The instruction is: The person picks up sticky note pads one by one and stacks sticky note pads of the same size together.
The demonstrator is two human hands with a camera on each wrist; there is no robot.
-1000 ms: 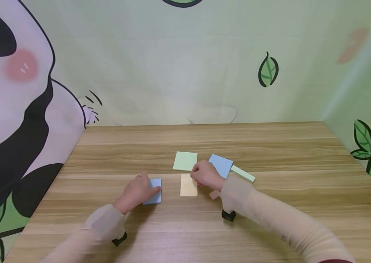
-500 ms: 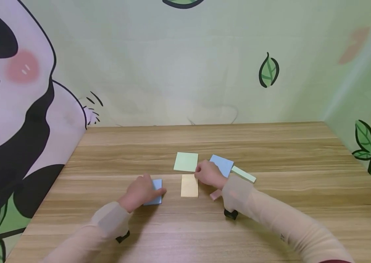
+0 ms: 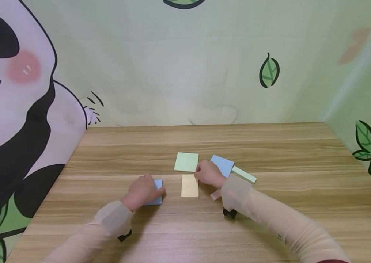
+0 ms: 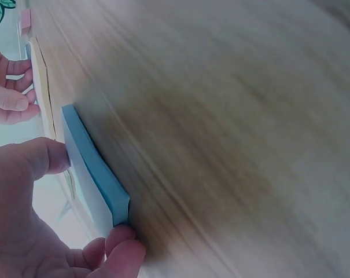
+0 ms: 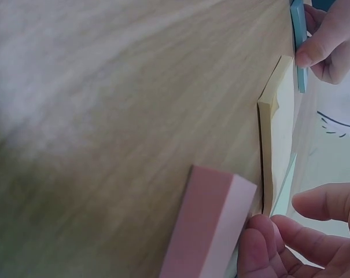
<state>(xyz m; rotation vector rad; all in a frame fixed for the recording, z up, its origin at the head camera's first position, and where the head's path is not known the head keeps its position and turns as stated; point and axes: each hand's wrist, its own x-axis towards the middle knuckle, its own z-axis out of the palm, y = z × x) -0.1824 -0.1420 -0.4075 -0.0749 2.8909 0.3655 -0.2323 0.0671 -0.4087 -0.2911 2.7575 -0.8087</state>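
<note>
My left hand (image 3: 142, 191) holds a blue sticky note pad (image 4: 96, 168) by its edges, thumb on one side and fingertips on the other. That pad lies nearly flat on the table. To its right is a yellow sticky note pad (image 3: 189, 186), also flat. My right hand (image 3: 209, 173) stays at the yellow pad's right edge with its fingers bent. In the right wrist view the thumb stands apart from the fingertips (image 5: 253, 249), with nothing pinched between them. Whether those fingertips touch the yellow pad I cannot tell.
Behind the yellow pad lies a green square pad (image 3: 186, 162). A second blue pad (image 3: 223, 165) and a narrow green strip pad (image 3: 244, 174) lie behind my right wrist. A pink block-like pad (image 5: 206, 223) sits below that wrist, partly hidden in the head view.
My right hand has drawn slightly right, off the corner of the yellow pad. The left hand has shifted a little to the right over the blue pad. The pads look unmoved.
</note>
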